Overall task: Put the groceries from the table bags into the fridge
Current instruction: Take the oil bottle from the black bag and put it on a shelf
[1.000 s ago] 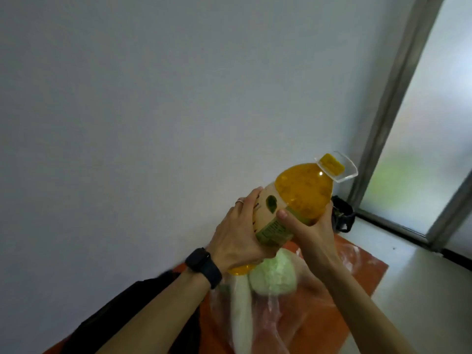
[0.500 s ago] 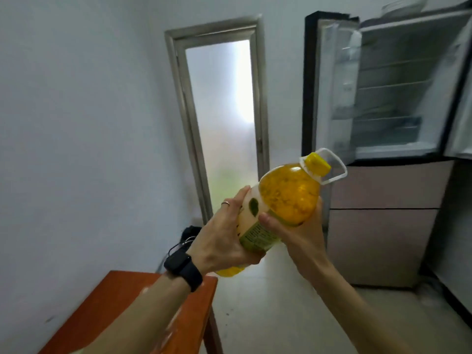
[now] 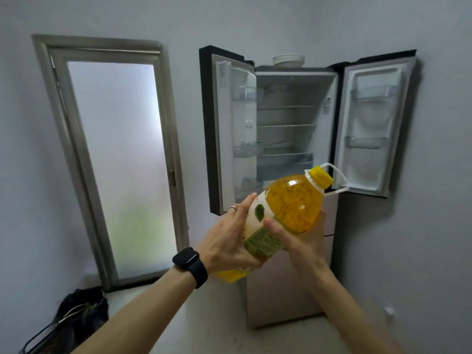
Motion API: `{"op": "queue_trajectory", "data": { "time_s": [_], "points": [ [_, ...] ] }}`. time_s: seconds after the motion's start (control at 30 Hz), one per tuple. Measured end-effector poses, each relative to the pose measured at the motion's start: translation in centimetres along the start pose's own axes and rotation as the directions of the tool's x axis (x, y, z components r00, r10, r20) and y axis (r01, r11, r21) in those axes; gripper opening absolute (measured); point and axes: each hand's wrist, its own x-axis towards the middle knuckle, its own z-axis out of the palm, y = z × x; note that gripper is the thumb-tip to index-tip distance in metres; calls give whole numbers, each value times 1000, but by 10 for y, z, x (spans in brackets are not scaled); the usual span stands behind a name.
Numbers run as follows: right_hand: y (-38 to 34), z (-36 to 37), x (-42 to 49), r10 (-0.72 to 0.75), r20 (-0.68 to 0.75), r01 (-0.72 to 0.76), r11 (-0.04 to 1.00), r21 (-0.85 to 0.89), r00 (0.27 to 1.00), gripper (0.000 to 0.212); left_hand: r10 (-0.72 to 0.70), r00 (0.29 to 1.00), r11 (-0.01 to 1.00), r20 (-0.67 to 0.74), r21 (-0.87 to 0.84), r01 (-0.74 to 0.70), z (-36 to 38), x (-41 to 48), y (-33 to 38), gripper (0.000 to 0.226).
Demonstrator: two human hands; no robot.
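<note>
Yellow plastic oil bottle (image 3: 291,205) gripped tilted by left hand (image 3: 224,241) and right hand (image 3: 296,238), in front of open white fridge (image 3: 288,118). Carry step; next, a shelf with enough headroom.

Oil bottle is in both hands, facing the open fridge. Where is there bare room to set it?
Inside the fridge, the shelves look bare from wall to wall. The bins on the left door and the right door look empty too. Only the fridge top is taken, by stacked dishes. Left hand and right hand both grip the bottle.
</note>
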Motion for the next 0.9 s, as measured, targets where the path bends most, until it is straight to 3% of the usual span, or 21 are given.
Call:
{"op": "queue_trajectory", "data": {
  "time_s": [0.13, 0.57, 0.9],
  "points": [
    [36, -13, 69, -41, -53, 40, 999, -23, 998, 99, 68, 998, 998, -11, -8, -68, 25, 78, -36, 127],
    [117, -64, 277, -134, -144, 111, 980, -162, 980, 100, 153, 988, 983, -23, -94, -154, 95, 304, -108, 132],
    [174, -129, 439, -218, 21, 217, 949, -230, 976, 105, 162, 964, 985, -211, -22, -170, 175, 469, -148, 133]
  ]
}}
